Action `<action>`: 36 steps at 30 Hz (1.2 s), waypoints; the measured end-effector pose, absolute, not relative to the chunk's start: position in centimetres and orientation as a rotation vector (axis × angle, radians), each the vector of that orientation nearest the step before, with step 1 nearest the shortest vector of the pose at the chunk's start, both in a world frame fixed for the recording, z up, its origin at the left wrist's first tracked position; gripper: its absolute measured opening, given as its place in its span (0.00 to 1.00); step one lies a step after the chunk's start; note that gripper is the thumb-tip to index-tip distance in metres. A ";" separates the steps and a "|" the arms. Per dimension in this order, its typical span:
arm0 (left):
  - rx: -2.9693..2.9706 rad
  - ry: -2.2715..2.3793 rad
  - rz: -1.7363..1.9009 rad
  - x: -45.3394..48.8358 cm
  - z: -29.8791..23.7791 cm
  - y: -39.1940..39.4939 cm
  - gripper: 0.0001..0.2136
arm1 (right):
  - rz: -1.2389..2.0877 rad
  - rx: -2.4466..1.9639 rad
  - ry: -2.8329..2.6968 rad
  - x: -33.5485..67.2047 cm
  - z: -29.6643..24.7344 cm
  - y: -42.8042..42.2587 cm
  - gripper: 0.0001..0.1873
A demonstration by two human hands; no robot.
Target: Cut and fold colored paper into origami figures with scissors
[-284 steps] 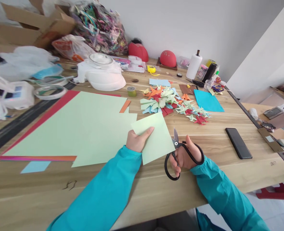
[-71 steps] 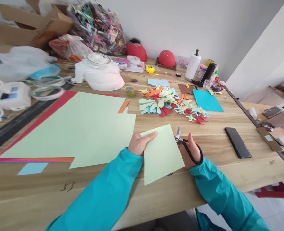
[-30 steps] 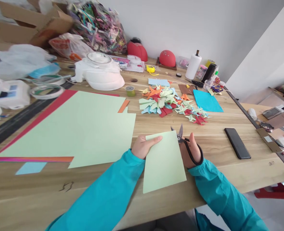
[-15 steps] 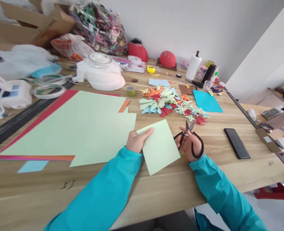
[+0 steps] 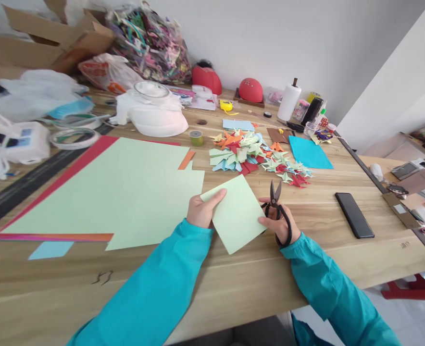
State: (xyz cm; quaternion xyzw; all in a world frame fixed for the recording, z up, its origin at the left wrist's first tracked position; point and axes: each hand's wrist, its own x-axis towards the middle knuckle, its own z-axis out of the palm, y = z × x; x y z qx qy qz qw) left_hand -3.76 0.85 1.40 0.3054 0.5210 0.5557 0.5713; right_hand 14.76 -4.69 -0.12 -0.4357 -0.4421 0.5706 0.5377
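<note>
My left hand [image 5: 202, 212] pinches the left corner of a small pale green paper square [image 5: 236, 214], held just above the wooden table [image 5: 212, 283]. My right hand [image 5: 279, 225] grips black scissors [image 5: 278, 210] by the handles; the blades are slightly apart, point away from me and sit just right of the square. A large pale green sheet [image 5: 115, 187] with a notch cut from its near right corner lies to the left on red and orange sheets. Both arms wear teal sleeves.
A heap of folded paper shapes [image 5: 256, 156] lies beyond my hands, with a blue sheet [image 5: 309, 153] to its right. A black phone [image 5: 354, 214] lies at right. White bowls [image 5: 151, 113], tape rolls [image 5: 71, 138], bags and boxes crowd the far left.
The green square was turned and swung lower against the scissors, then came back up. The scissors have moved off its right edge and now point away, to its right.
</note>
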 end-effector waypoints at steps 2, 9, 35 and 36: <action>0.712 1.226 1.303 -3.7 1.4 0.9 0.19 | 1.315 -1.064 -1.048 14.7 -0.1 -4.7 0.26; 0.573 0.953 1.299 -2.8 1.4 0.2 0.21 | 1.236 -1.096 -1.008 15.0 -0.3 -4.3 0.25; 1.277 1.183 1.383 -2.7 0.7 -0.4 0.10 | 0.744 -1.312 -1.239 14.9 -0.6 -4.8 0.23; 1.264 1.199 1.366 -2.6 0.4 -0.3 0.11 | 0.749 -1.307 -1.271 15.1 -0.7 -4.8 0.24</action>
